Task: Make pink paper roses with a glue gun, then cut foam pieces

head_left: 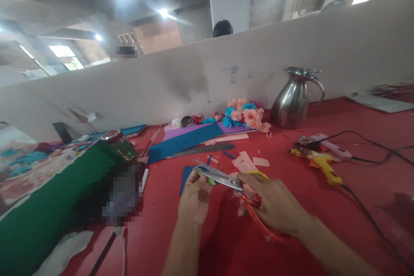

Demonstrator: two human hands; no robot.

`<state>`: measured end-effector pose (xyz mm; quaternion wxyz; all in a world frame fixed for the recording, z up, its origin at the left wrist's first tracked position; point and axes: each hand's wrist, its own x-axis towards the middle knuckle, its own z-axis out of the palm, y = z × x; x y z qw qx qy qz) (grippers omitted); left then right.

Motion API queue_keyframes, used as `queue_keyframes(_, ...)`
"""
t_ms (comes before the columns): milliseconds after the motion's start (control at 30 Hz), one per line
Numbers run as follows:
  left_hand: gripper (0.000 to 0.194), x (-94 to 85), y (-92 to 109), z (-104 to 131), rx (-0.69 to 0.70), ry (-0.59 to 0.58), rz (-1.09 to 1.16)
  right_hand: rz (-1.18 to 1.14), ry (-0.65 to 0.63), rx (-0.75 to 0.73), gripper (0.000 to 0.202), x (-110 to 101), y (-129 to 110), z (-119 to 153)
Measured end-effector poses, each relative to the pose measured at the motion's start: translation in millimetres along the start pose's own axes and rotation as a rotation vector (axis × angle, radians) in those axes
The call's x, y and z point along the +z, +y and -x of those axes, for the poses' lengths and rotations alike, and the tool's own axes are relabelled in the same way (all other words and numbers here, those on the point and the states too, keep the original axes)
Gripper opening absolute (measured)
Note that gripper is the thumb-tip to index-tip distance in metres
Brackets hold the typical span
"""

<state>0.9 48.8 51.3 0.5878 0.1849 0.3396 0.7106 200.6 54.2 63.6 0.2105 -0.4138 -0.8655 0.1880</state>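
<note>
My right hand (278, 202) is closed round the red handles of a pair of large steel scissors (221, 177), whose blades point left and stand slightly apart. Just under the blade tips, my left hand (196, 196) is closed with thumb and fingers pinched; what lies in the pinch is too small to make out. A bit of light green (211, 181) shows beside those fingers. Dark blue paper (185, 180) lies behind my left hand. Pink paper pieces (245, 161) lie beyond the scissors, next to a yellow rounded thing (258, 174) partly covered by my right hand.
Pink and blue paper flowers (247, 114) lie at the back, beside a steel jug (291, 99). Two corded glue guns, one yellow (325, 168) and one pink (336, 150), are at right. Blue paper strips (184, 142), a glass jar (121, 144) and a green panel (58, 207) lie leftward.
</note>
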Motion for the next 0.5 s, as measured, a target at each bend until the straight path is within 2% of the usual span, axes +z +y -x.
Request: queue_keyframes(500, 0.023, 3.4, 0.0, 2.0, -0.022, -0.045, -0.008, -0.047, -0.040, -0.010, 0.021, -2.4, -1.1, 1.8)
